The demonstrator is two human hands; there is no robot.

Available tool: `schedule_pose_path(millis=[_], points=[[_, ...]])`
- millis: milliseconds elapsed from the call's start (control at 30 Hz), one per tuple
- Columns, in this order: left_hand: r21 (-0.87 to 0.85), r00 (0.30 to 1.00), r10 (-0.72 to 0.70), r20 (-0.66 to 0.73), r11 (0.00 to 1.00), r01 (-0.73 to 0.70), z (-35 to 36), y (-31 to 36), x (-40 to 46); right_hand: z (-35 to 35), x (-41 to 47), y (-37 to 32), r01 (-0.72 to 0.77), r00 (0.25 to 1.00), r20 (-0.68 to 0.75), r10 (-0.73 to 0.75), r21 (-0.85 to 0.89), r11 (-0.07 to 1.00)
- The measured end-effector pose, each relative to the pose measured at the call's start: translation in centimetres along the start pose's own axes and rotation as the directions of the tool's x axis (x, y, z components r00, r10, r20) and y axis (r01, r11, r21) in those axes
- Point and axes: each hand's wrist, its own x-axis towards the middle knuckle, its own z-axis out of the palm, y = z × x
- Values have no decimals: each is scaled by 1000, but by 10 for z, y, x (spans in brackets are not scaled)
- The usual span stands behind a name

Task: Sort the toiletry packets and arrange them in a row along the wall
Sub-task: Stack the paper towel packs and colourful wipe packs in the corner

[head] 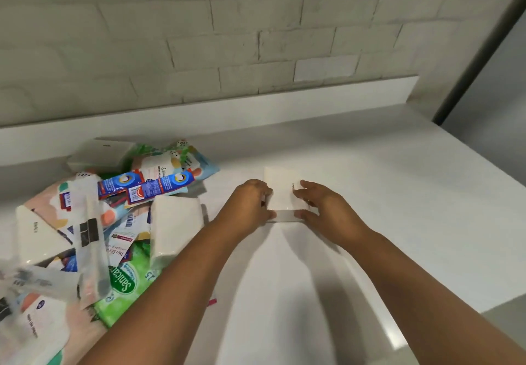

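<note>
A white tissue packet (281, 191) lies on the white counter (384, 193), apart from the heap. My left hand (249, 206) grips its left edge and my right hand (324, 208) grips its right edge. To the left lies a jumbled pile of toiletry packets (113, 222): another white tissue packet (175, 228), two blue and red sachets (148, 185), a green wipes pack (128, 285), and several patterned pouches. Clear-wrapped items lie at the pile's front left.
A low white backsplash ledge (256, 111) runs along the grey brick wall (227, 37) behind the counter. The counter ends at a corner on the right, beside a grey panel (489, 88). The front edge drops off at lower right.
</note>
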Motion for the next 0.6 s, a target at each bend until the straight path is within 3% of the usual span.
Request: schedule_pose_path(millis=[300,600], points=[[-109,1000,21,3,994,-20,61,88,25,-53,-29,86,-55,994,-92,55,-1,998],[-201,994,-24,-103,980,2,138,195,61,-129,-36,192,-64,994,-84,64,8,998]])
